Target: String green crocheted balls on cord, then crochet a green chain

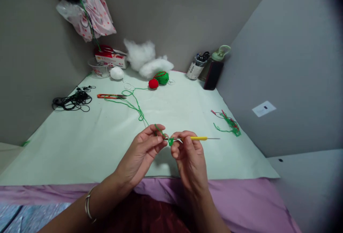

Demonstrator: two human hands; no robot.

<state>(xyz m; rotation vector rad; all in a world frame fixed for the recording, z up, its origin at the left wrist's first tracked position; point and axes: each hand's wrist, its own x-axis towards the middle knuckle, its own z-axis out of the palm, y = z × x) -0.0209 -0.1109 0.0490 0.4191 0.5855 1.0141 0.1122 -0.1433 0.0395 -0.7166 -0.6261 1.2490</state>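
My right hand (pixel 190 154) is closed around the yellow grip of a crochet hook (pixel 198 138), whose metal shaft points left toward my other hand. A small loop of green yarn (pixel 170 141) hangs on the shaft between the two hands. My left hand (pixel 146 149) pinches the green yarn close to the hook's tip, with a strand running over its raised fingers. From there the strand trails back across the table to a tangle of green yarn (pixel 140 113). What lies between the left fingertips is partly hidden.
Orange thread snips (pixel 111 96) and black cord (pixel 73 101) lie at left. Behind are a white yarn ball (pixel 117 73), red yarn ball (pixel 153 84), green yarn ball (pixel 162 78) and white stuffing (pixel 142 56). A phone (pixel 213 75) leans at back right; yarn scraps (pixel 232 124) lie right.
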